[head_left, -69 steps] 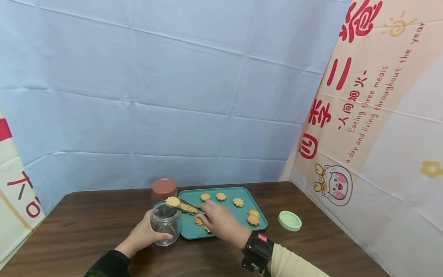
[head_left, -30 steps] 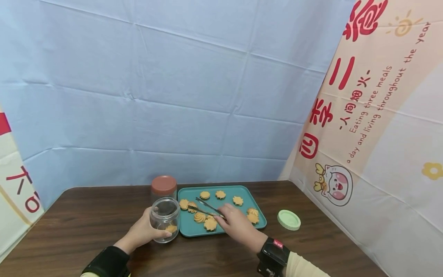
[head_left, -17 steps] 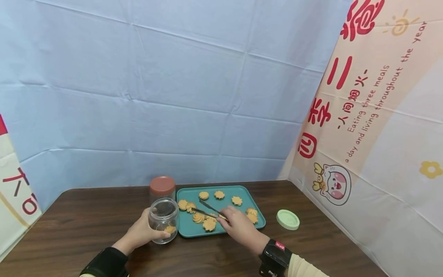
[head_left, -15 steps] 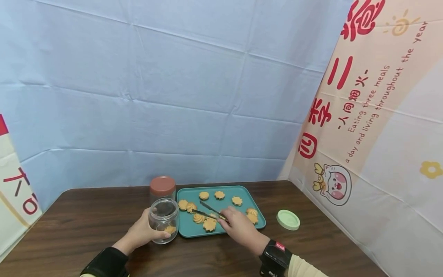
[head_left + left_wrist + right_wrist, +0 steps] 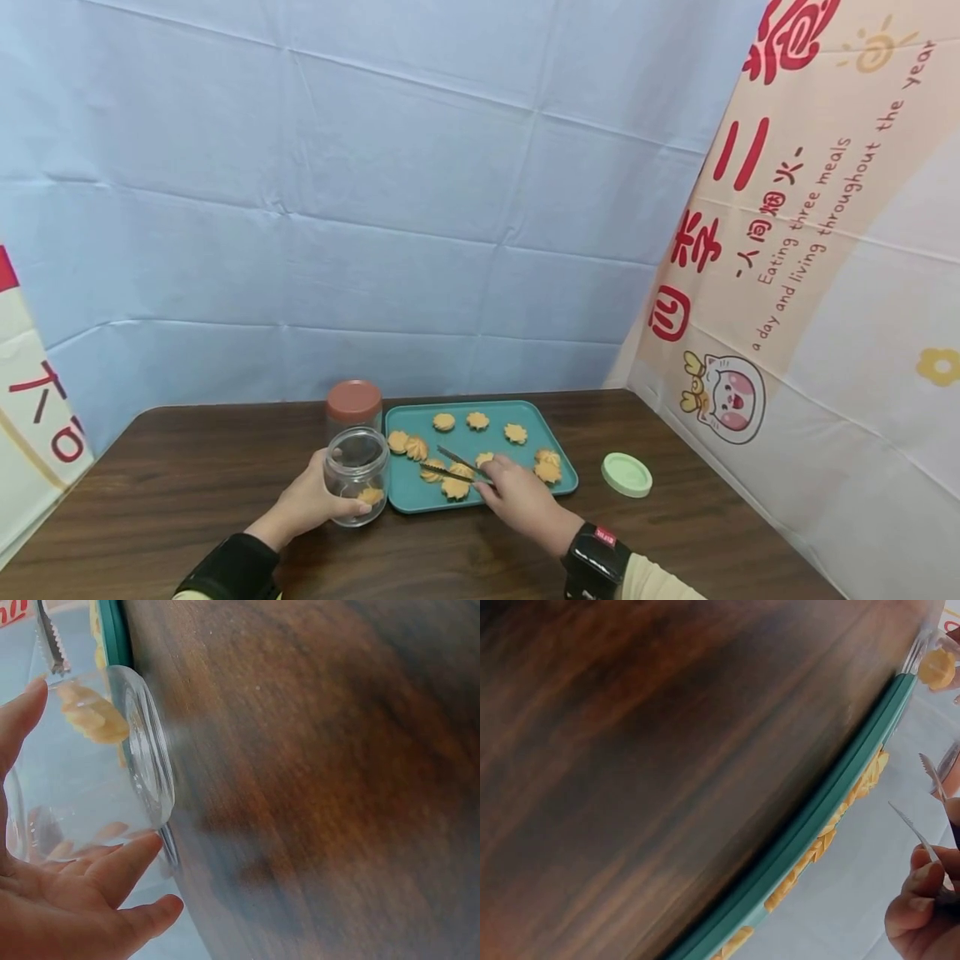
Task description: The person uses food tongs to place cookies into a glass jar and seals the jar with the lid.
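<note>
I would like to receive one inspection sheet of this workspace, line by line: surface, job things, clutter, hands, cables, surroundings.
Surface: dark-brown wood-grain table.
Job things: clear round lidless jar with golden cookie inside; teal rectangular tray bearing golden fluted cookies; slim serrated tongs, tips apart.
Clutter: round pale-green lid, right of tray; clear jar with reddish-brown lid, behind lidless jar.
Hands: left hand holds lidless jar; right hand holds tongs.
Cables: nothing seen.
Surroundings: light-blue cloth behind; printed cloth right.

Dark wood-grained table [image 5: 187,475], teal tray [image 5: 408,492], open clear jar [image 5: 352,479], red-lidded jar [image 5: 355,402] behind it, pale green lid [image 5: 627,475] at right
</note>
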`<state>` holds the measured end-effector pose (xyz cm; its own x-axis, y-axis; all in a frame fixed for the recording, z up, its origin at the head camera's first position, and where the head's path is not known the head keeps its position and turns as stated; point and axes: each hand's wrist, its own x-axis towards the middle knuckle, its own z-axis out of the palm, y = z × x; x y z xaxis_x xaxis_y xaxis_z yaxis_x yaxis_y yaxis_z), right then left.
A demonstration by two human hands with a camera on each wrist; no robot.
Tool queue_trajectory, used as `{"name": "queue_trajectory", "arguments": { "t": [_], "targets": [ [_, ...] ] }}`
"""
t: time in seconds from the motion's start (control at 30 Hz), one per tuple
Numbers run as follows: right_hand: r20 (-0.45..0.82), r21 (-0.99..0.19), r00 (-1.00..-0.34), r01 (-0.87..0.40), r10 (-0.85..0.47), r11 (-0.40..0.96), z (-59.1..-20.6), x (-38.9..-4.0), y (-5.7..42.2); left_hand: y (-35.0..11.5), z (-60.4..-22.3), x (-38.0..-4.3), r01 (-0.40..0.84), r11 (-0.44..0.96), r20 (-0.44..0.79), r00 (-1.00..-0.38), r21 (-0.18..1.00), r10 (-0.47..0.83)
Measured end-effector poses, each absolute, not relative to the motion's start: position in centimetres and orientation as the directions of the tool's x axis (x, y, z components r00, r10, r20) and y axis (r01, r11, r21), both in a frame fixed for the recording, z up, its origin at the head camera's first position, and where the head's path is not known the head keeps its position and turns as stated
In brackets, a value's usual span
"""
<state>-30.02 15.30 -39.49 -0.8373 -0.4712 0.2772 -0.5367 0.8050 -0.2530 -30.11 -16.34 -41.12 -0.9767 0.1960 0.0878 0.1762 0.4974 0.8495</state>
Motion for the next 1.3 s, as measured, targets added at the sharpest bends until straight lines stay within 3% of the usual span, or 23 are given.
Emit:
{"name": "queue_trajectory", "arguments": {
  "t": [1.3],
  "targets": [
    [0.187, -0.169, -0.864, -0.497, -0.467, 0.851, -39.6, -31.2, 14.2, -16.3, -40.8, -30.0, 0.172, 0.511, 0.087, -0.978, 0.842, 0.187]
  ]
}}
